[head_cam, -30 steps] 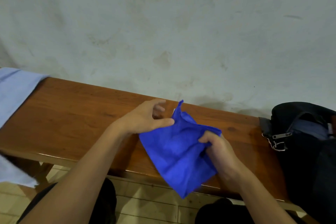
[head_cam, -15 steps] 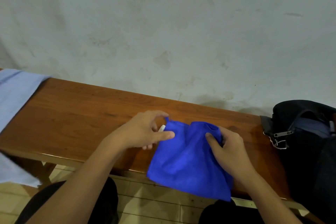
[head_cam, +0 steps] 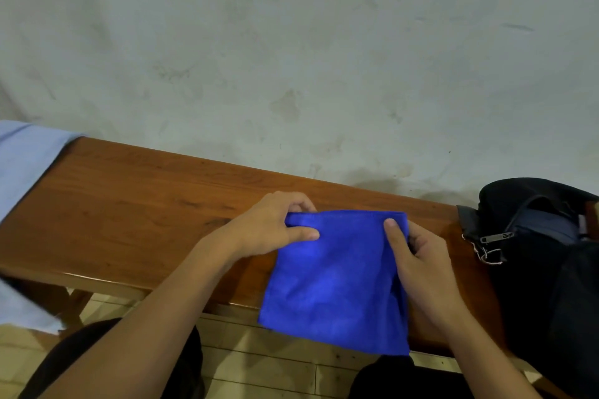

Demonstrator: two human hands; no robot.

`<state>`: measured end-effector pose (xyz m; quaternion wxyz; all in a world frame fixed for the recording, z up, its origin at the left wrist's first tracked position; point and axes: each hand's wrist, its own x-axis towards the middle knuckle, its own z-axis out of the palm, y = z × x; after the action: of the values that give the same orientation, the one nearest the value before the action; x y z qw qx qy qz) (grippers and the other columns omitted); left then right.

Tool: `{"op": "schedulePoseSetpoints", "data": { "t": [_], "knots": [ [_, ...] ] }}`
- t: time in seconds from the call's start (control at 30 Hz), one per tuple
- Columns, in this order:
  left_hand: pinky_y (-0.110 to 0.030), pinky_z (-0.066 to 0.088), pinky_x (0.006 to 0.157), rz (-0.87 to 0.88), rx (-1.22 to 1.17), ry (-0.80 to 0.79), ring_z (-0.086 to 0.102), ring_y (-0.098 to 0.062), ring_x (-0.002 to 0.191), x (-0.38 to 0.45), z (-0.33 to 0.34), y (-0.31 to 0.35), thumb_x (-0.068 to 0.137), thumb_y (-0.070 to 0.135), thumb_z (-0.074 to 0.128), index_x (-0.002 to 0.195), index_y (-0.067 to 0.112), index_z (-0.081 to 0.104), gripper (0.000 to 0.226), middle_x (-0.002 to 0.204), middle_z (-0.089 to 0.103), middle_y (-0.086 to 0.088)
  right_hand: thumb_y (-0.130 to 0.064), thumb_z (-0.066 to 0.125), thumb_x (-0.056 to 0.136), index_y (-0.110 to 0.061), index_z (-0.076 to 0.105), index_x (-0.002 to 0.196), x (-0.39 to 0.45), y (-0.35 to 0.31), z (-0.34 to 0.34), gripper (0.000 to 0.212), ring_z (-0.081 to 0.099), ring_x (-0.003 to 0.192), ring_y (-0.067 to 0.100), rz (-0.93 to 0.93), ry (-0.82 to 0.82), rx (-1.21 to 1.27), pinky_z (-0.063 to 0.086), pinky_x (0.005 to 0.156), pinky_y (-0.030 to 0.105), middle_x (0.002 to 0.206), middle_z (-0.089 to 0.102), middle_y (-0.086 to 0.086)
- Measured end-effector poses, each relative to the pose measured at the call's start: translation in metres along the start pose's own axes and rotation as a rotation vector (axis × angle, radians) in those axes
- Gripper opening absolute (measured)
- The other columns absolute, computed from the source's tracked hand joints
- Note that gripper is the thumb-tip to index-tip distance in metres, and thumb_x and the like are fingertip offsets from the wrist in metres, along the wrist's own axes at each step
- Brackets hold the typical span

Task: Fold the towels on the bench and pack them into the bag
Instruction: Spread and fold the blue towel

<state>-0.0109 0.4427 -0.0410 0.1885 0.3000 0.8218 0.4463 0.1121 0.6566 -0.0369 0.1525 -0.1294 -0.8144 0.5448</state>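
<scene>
Hanging blue towel (head_cam: 337,278), top corners between both hands' fingers.

A stained grey wall (head_cam: 291,42) stands above; pale floor tiles (head_cam: 275,363) lie below.

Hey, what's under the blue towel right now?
The blue towel lies on the wooden bench, its near edge hanging past the bench edge over the tiled floor. Anything between towel and bench is covered, so I cannot tell.
</scene>
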Motion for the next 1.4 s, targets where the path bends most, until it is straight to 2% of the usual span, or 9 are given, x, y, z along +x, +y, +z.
{"op": "schedulePoseSetpoints", "data": {
  "t": [0.1, 0.23, 0.3, 0.47, 0.67, 0.93, 1.07, 1.13, 1.4],
  "knots": [
    [-0.028, 0.057, 0.079, -0.006, 0.066, 0.029, 0.067, -0.005, 0.087, 0.003, 0.002, -0.004, 0.090, 0.030, 0.070, 0.094, 0.028, 0.069, 0.005, 0.092, 0.071, 0.011, -0.029, 0.057, 0.098, -0.011, 0.068, 0.083, 0.004, 0.014, -0.009, 0.026, 0.066, 0.069, 0.023, 0.062, 0.023, -0.174, 0.055, 0.064, 0.042, 0.073, 0.070, 0.005],
    [-0.019, 0.051, 0.077, -0.017, 0.164, 0.065, 0.063, -0.003, 0.087, 0.006, 0.008, -0.001, 0.098, 0.026, 0.058, 0.093, 0.025, 0.070, 0.013, 0.090, 0.068, 0.013, -0.026, 0.063, 0.096, -0.027, 0.065, 0.086, 0.004, 0.026, -0.013, 0.011, 0.066, 0.077, 0.005, 0.111, 0.010, -0.395, 0.048, 0.061, 0.015, 0.079, 0.071, -0.009],
    [-0.016, 0.049, 0.076, -0.009, 0.212, 0.079, 0.062, -0.002, 0.087, 0.008, 0.011, 0.000, 0.099, 0.024, 0.056, 0.095, 0.022, 0.071, 0.015, 0.091, 0.068, 0.013, -0.027, 0.063, 0.096, -0.030, 0.059, 0.095, 0.002, 0.024, -0.011, 0.005, 0.062, 0.079, 0.002, 0.122, 0.024, -0.445, 0.040, 0.057, 0.010, 0.084, 0.066, -0.014],
    [-0.014, 0.044, 0.073, 0.014, 0.298, 0.121, 0.060, -0.003, 0.084, 0.011, 0.016, -0.002, 0.097, 0.021, 0.059, 0.093, 0.021, 0.073, 0.014, 0.088, 0.067, 0.013, -0.020, 0.061, 0.097, -0.028, 0.054, 0.112, -0.001, 0.018, -0.009, 0.018, 0.056, 0.066, 0.006, 0.076, 0.059, -0.516, 0.041, 0.051, 0.012, 0.076, 0.060, -0.005],
    [-0.013, 0.044, 0.075, 0.015, 0.379, 0.108, 0.059, -0.003, 0.086, 0.012, 0.018, -0.001, 0.096, 0.025, 0.062, 0.099, 0.022, 0.074, 0.012, 0.095, 0.067, 0.010, -0.019, 0.066, 0.093, -0.030, 0.057, 0.086, -0.002, 0.016, -0.016, 0.016, 0.058, 0.067, 0.001, 0.031, 0.099, -0.602, 0.041, 0.054, 0.011, 0.072, 0.061, -0.014],
    [-0.015, 0.043, 0.082, 0.036, 0.396, 0.136, 0.054, -0.004, 0.096, 0.010, 0.017, -0.001, 0.090, 0.024, 0.070, 0.091, 0.023, 0.071, 0.001, 0.103, 0.060, 0.014, -0.016, 0.065, 0.093, -0.026, 0.059, 0.085, 0.000, 0.018, -0.017, 0.014, 0.058, 0.073, 0.002, 0.058, 0.101, -0.624, 0.047, 0.061, 0.018, 0.078, 0.060, -0.014],
    [-0.013, 0.040, 0.072, 0.010, 0.384, 0.098, 0.055, -0.004, 0.089, 0.011, 0.017, 0.002, 0.089, 0.024, 0.071, 0.087, 0.024, 0.070, 0.002, 0.096, 0.062, 0.012, -0.013, 0.062, 0.093, -0.023, 0.056, 0.084, 0.003, 0.017, -0.017, 0.015, 0.057, 0.075, 0.008, 0.097, 0.098, -0.646, 0.054, 0.068, 0.035, 0.082, 0.059, -0.009],
    [-0.012, 0.039, 0.068, 0.004, 0.378, 0.071, 0.055, -0.003, 0.084, 0.011, 0.016, 0.005, 0.089, 0.024, 0.071, 0.087, 0.026, 0.069, 0.004, 0.092, 0.060, 0.014, -0.013, 0.060, 0.093, -0.024, 0.054, 0.083, 0.004, 0.017, -0.017, 0.016, 0.055, 0.074, 0.009, 0.105, 0.084, -0.680, 0.050, 0.066, 0.034, 0.083, 0.057, -0.008],
    [-0.012, 0.041, 0.071, -0.011, 0.349, 0.022, 0.054, -0.003, 0.087, 0.013, 0.016, 0.008, 0.092, 0.018, 0.067, 0.093, 0.023, 0.066, 0.005, 0.094, 0.054, 0.016, -0.020, 0.054, 0.096, -0.022, 0.058, 0.111, 0.005, 0.009, -0.017, 0.016, 0.053, 0.097, 0.014, 0.123, -0.027, -0.921, 0.034, 0.076, 0.026, 0.107, 0.058, -0.005]
  ]
}}
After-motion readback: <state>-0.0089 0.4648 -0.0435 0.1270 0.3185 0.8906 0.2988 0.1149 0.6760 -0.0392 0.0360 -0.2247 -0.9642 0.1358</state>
